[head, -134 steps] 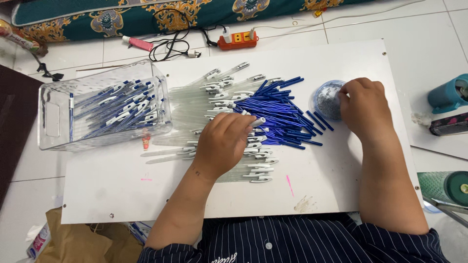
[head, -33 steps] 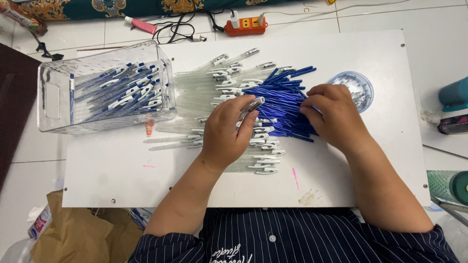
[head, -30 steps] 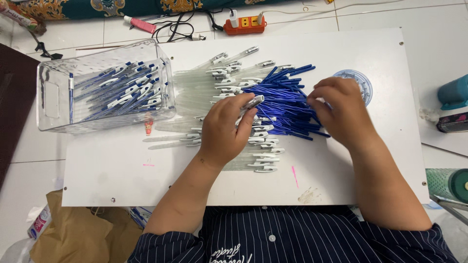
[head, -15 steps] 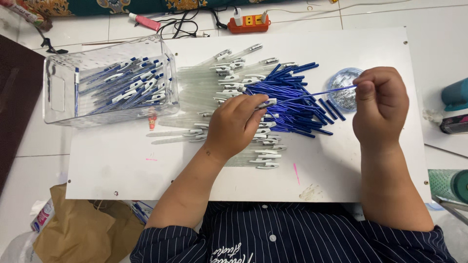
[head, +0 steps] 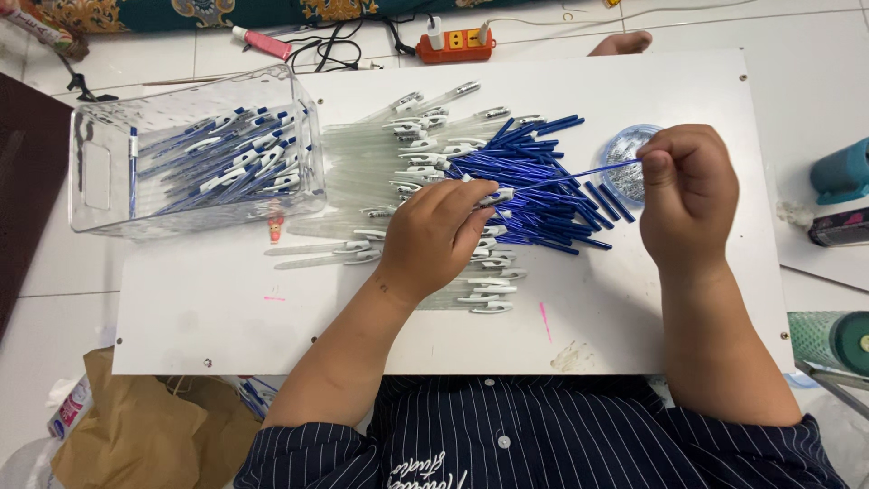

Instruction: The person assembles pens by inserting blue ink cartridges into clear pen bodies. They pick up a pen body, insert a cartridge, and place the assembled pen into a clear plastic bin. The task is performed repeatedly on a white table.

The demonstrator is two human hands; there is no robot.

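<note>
My left hand (head: 437,235) grips a clear pen barrel (head: 493,196) over a heap of clear barrels (head: 380,163) on a white board (head: 226,308). My right hand (head: 688,195) pinches the end of a thin blue refill (head: 579,174), whose other end points into the barrel held by my left hand. Under it lies a pile of blue refills (head: 534,186). A small round clear dish (head: 625,158) of tiny parts sits just left of my right hand.
A clear plastic bin (head: 195,149) with several assembled blue pens stands at the board's left. An orange power strip (head: 457,41) and cables lie beyond. A teal object (head: 842,172) is at right, a brown paper bag (head: 136,435) at lower left.
My right hand left the refill pile and lifted one blue refill to the right; it now lines up with the barrel in my left hand. The view shifted slightly.
</note>
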